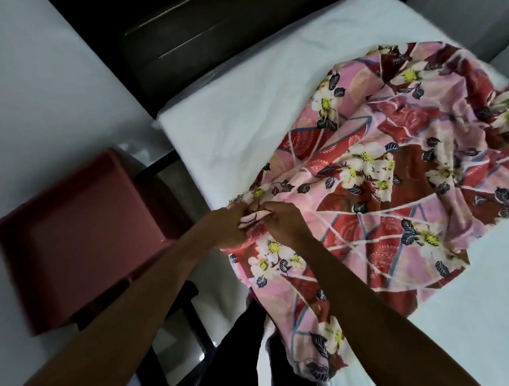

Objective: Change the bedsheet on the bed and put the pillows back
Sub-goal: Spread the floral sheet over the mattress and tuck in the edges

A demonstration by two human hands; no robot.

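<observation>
A: Which step is it now?
B: Laying out the floral bedsheet [391,173], I believe. Both arms reach over the near edge of the mattress [245,115]. The left hand [230,225] and right hand [280,220], side by side, pinch one bunched fold of it with curled fingers.
A: Where does the sheet lie?
B: Crumpled on the middle of the mattress, partly hanging off its near edge. Next it probably needs pulling toward the headboard [167,42] beyond the mattress.

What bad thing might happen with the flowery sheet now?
The flowery sheet lies crumpled in a heap on the white mattress, and the left hand and right hand pinch just one small bit, so pulling may spread it twisted or crooked. Also, one part hangs over the bed's edge beside the person's legs, so it may slip down to the floor.
</observation>
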